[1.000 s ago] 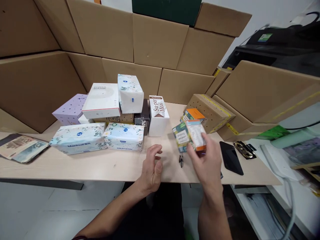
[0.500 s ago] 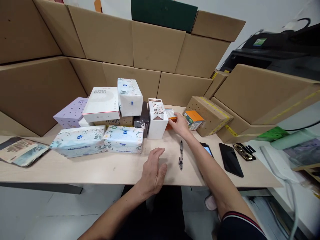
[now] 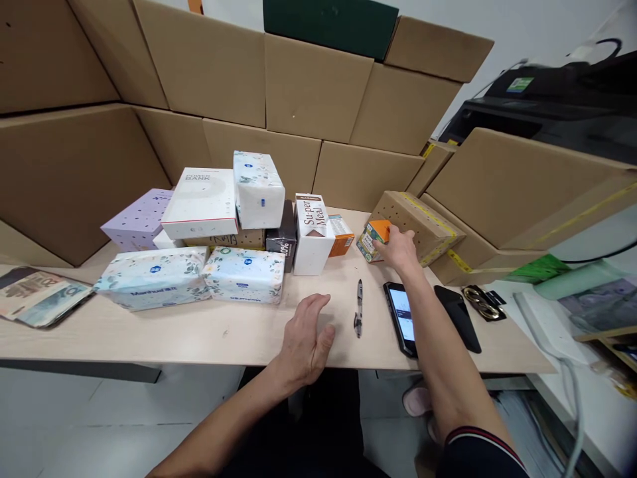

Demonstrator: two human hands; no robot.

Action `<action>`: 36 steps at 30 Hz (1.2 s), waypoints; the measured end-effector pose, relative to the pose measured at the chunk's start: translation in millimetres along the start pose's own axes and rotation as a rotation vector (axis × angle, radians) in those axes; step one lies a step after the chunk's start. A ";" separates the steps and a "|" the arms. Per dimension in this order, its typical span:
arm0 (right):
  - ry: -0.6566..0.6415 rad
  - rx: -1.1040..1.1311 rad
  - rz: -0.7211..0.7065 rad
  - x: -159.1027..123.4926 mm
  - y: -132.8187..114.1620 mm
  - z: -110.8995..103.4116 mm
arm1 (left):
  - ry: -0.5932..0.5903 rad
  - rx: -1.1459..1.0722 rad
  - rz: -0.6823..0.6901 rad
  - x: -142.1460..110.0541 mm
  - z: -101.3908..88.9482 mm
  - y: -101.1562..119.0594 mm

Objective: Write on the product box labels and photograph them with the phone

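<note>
My right hand (image 3: 398, 249) grips a small orange and green carton (image 3: 374, 238) from its right side, thumb at the front and fingers at the back. The carton stands on the table in front of a brown dotted cardboard box (image 3: 418, 222). To its left, another orange and white box (image 3: 341, 236) leans beside a tall white "Super Meal" box (image 3: 313, 242). My left hand (image 3: 306, 342) holds nothing; its fingers are apart and slightly curved, over the table near the front edge. A pen (image 3: 359, 309) lies between my two arms.
Two tissue packs (image 3: 154, 279) stand at the front left, below a power bank box (image 3: 200, 206) and another tissue pack (image 3: 259, 189). Banknotes (image 3: 42, 295) lie far left. A lit phone (image 3: 399, 315) and a black slab (image 3: 458, 315) flank my right forearm. Cardboard walls (image 3: 318, 86) rise behind.
My right hand has left the orange and white box beside the white box and moved right, taking hold of the orange and green carton, which has shifted slightly left. My left hand stays put.
</note>
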State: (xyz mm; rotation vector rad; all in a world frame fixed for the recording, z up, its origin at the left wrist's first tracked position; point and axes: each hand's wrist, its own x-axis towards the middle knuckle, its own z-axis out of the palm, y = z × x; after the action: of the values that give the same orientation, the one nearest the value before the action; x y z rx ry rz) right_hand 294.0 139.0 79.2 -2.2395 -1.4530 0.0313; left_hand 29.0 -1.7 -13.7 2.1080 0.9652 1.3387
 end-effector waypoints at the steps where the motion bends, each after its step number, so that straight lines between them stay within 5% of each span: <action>1: 0.001 0.016 -0.005 -2.4 0.7 -1.8 | 0.001 0.000 -0.006 0.1 -0.6 0.2; 5: 0.078 0.094 -0.063 -32.2 8.9 -24.9 | 0.010 -0.031 -0.037 0.5 -3.0 1.0; 9: 0.210 0.447 -0.097 -102.8 16.0 -39.9 | 0.052 -0.081 -0.057 -0.1 -2.0 0.5; 13: 0.086 0.897 -0.075 -186.6 -1.5 -9.4 | 0.138 -0.081 -0.058 -0.5 -0.3 -1.0; 17: 0.097 0.992 -0.076 -237.9 -26.9 36.4 | 0.173 -0.096 -0.068 1.4 -3.3 -0.6; 25: 0.348 0.452 -0.294 -249.2 -20.6 55.0 | 0.095 -0.053 -0.144 5.6 -4.3 1.7; 36: 0.343 0.537 -0.402 -248.3 3.6 54.9 | 0.021 -0.305 -0.135 1.5 -6.3 0.5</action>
State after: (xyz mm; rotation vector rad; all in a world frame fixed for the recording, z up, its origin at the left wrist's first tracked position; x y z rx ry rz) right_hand 173.4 -57.5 -27.9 -1.4259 -1.4609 -0.0796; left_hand 23.9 -0.8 -9.7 1.7732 0.8359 1.3475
